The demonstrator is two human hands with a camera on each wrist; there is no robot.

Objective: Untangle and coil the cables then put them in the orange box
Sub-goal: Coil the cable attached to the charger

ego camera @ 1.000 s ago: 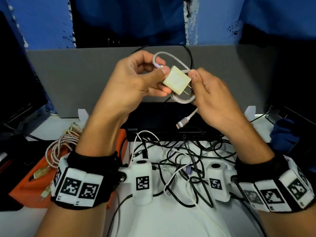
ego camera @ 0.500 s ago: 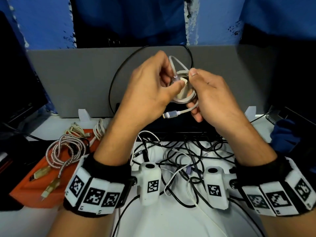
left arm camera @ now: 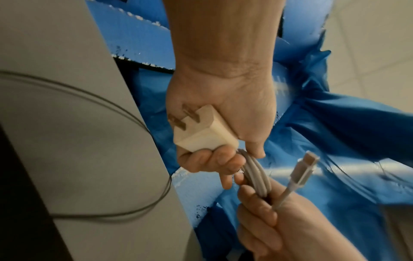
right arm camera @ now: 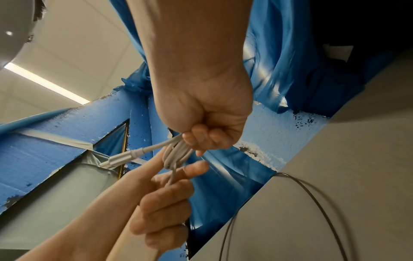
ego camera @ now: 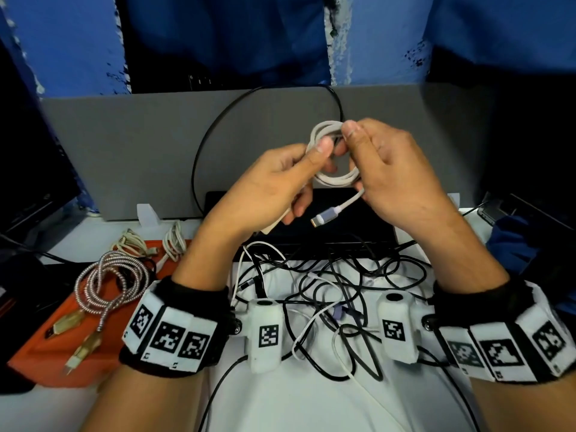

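Observation:
Both hands hold a coiled white charger cable [ego camera: 335, 179] in the air above the table. My left hand [ego camera: 280, 185] pinches the coil with its thumb and holds the cream plug adapter [left arm camera: 203, 130] in its curled fingers. My right hand [ego camera: 389, 169] grips the coil's right side [right arm camera: 178, 151]. The cable's free end with a silver connector [ego camera: 324, 217] hangs below the hands. A tangle of black and white cables [ego camera: 327, 291] lies on the table beneath. The orange box [ego camera: 62, 325] stands at the left and holds a braided silver cable [ego camera: 109, 282] and smaller coiled white cables [ego camera: 174, 241].
A grey partition [ego camera: 140, 151] stands behind the table with a black cable loop [ego camera: 199, 163] against it. A black flat device [ego camera: 311, 226] lies at the table's back. Dark equipment sits at the far left and right edges. A blue object [ego camera: 511, 244] is at the right.
The plug adapter went from between both hands' fingertips into my left palm. The cable is now wound in a tighter coil, and both hands have dropped lower.

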